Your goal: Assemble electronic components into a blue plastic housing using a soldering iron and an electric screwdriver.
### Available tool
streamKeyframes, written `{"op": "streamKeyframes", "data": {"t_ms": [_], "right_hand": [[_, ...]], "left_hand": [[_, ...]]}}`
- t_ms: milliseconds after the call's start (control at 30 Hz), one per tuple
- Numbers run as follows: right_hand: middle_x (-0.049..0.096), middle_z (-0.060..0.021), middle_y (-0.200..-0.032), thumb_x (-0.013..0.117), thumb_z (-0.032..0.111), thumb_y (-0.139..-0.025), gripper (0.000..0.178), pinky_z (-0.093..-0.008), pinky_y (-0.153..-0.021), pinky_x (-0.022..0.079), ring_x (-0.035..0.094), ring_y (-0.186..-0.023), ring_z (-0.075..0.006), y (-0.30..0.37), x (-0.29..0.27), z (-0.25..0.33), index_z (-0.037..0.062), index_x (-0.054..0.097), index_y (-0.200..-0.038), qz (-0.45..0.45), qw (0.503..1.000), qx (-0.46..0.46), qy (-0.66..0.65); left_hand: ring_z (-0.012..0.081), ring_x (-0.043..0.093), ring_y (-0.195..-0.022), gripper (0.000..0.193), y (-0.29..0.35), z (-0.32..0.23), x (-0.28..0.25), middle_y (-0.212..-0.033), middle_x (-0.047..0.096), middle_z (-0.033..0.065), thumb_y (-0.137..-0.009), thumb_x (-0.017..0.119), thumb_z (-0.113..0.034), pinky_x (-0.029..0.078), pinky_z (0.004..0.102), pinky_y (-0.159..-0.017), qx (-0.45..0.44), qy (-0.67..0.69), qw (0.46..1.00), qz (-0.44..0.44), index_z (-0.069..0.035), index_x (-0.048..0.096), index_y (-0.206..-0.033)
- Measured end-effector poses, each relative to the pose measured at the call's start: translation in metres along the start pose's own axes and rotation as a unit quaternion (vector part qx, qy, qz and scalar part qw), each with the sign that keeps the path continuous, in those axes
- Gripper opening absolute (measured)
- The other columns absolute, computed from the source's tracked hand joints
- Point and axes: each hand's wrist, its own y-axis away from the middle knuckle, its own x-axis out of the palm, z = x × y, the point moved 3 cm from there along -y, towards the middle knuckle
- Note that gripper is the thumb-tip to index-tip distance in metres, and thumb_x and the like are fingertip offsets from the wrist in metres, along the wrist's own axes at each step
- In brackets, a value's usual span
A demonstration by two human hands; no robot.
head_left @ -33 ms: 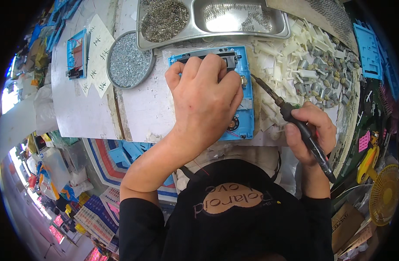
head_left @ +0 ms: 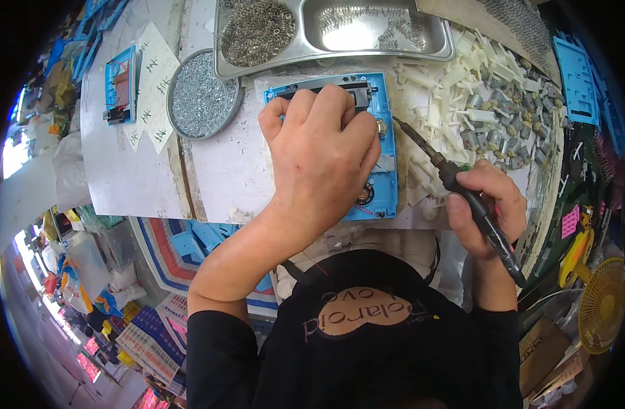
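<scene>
My left hand lies over a blue plastic casing on the table. Its fingers are curled down onto the casing's inside; the fingertips and whatever they grip are hidden beneath the hand. A black bar-shaped part runs along the casing's far end, and a round speaker-like part sits at its near right. My right hand is wrapped round the black handle of a soldering iron. The iron slants up to the left, its tip close beside the casing's right edge.
A round dish of small metal screws stands left of the casing. Behind is a steel tray of springs. White plastic pieces and small grey motors are heaped at the right. Another blue casing lies far left; a yellow fan stands right.
</scene>
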Motion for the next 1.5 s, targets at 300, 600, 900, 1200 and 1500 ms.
{"op": "streamKeyframes", "data": {"t_ms": [300, 600, 900, 1200, 1500], "right_hand": [[0.065, -0.0085, -0.072, 0.078, 0.008, -0.081, 0.028, -0.0277, -0.050, 0.040, 0.054, -0.054, -0.0167, 0.000, -0.004, 0.000, 0.0009, 0.065, -0.104, -0.006, 1.000, -0.005, 0.006], [0.063, -0.0079, -0.071, 0.079, 0.008, -0.080, 0.028, -0.0272, -0.050, 0.039, 0.053, -0.054, -0.0162, 0.000, -0.005, 0.001, 0.0006, 0.066, -0.104, -0.013, 1.000, -0.001, 0.007], [0.067, -0.0128, -0.085, 0.075, 0.003, -0.083, 0.027, -0.0275, -0.065, 0.047, 0.061, -0.070, -0.0172, 0.014, -0.020, -0.002, -0.0019, 0.065, -0.107, -0.041, 0.997, 0.066, 0.004], [0.067, -0.0128, -0.085, 0.077, 0.005, -0.083, 0.029, -0.0266, -0.065, 0.048, 0.061, -0.071, -0.0174, 0.002, -0.009, 0.005, -0.0025, 0.065, -0.108, -0.009, 0.999, 0.045, 0.018], [0.066, -0.0131, -0.085, 0.076, 0.005, -0.084, 0.030, -0.0277, -0.065, 0.047, 0.060, -0.069, -0.0176, 0.007, -0.018, 0.006, -0.0029, 0.064, -0.110, -0.035, 0.998, 0.044, 0.036]], "left_hand": [[0.0209, 0.053, -0.082, 0.013, 0.001, 0.000, -0.002, -0.087, 0.054, 0.0008, -0.073, 0.079, -0.013, 0.033, 0.0406, -0.085, 0.002, -0.007, 1.000, 0.005, -0.014, 0.067, -0.079], [0.0205, 0.054, -0.082, 0.014, 0.001, -0.001, -0.004, -0.089, 0.055, 0.0008, -0.074, 0.080, -0.013, 0.033, 0.0395, -0.086, -0.002, -0.011, 1.000, 0.022, -0.013, 0.070, -0.084], [0.0218, 0.064, -0.078, 0.029, 0.031, 0.088, -0.059, -0.096, 0.068, 0.0124, -0.083, 0.072, 0.000, 0.051, 0.0314, -0.071, -0.139, 0.170, 0.970, -0.102, -0.003, 0.071, -0.112], [0.0224, 0.067, -0.074, 0.033, 0.026, 0.045, -0.030, -0.089, 0.068, 0.0080, -0.078, 0.078, 0.000, 0.054, 0.0333, -0.061, 0.031, 0.206, 0.978, 0.004, -0.004, 0.072, -0.110], [0.0210, 0.067, -0.076, 0.027, 0.010, 0.043, -0.021, -0.091, 0.067, 0.0076, -0.075, 0.075, 0.003, 0.054, 0.0299, -0.063, 0.087, 0.239, 0.967, 0.022, -0.005, 0.073, -0.101]]}}
